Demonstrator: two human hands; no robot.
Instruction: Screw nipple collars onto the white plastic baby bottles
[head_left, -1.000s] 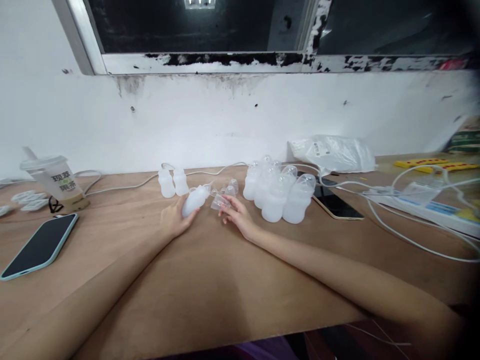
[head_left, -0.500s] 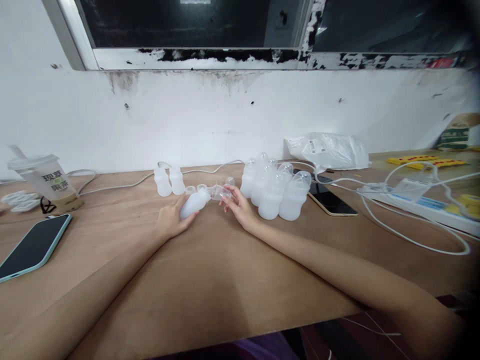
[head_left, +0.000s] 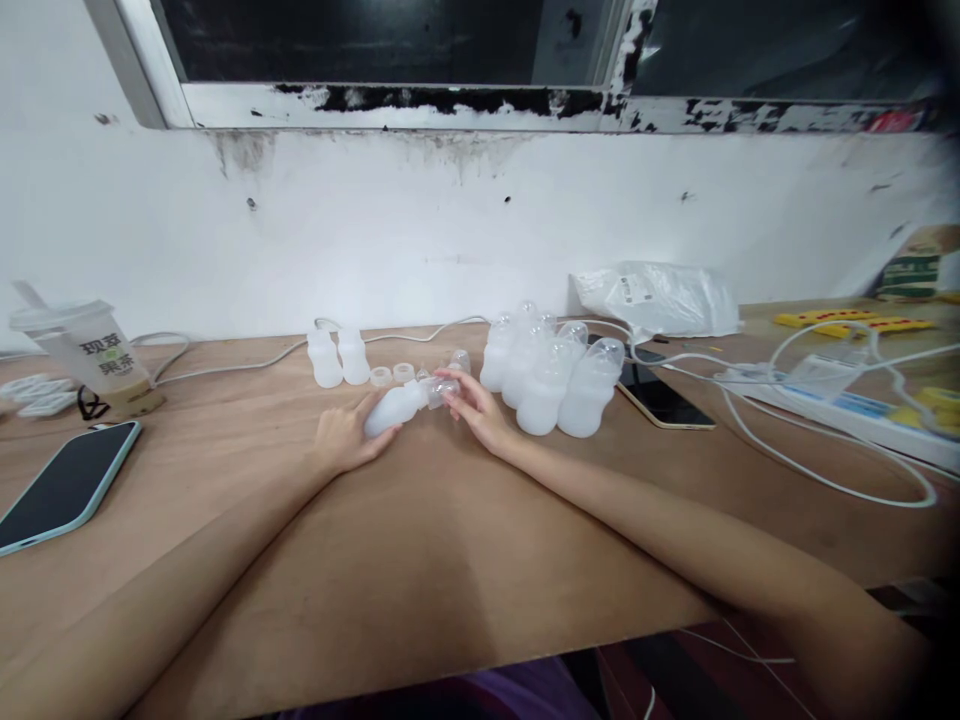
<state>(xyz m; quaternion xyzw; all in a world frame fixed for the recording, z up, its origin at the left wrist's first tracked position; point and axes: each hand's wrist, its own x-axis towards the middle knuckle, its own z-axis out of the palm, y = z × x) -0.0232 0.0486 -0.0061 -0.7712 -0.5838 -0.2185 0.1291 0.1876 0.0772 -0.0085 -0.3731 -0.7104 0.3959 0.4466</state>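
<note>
My left hand (head_left: 351,436) is wrapped round a frosted white baby bottle (head_left: 393,408), which lies tilted with its neck to the right. Between the fingers of my right hand (head_left: 474,408) is a clear dome-shaped cap (head_left: 441,392), up against the bottle's neck. Two white rings (head_left: 381,377) rest just behind the bottle, with another clear cap (head_left: 460,360) behind my right fingers. Two bottles without caps (head_left: 324,360) stand at the back left. To the right of my right hand, several bottles with clear caps (head_left: 541,395) stand in a group.
On the left are a drink cup (head_left: 105,350) and a phone (head_left: 71,485). A second phone (head_left: 664,395), a plastic bag (head_left: 660,300), a power strip (head_left: 817,395) and loose white cables (head_left: 750,455) occupy the right. A wall (head_left: 390,240) borders the table's back edge.
The bottle's neck and the clear cap have come together; the cap now sits over or against the neck. Both hands keep nearly the same place.
</note>
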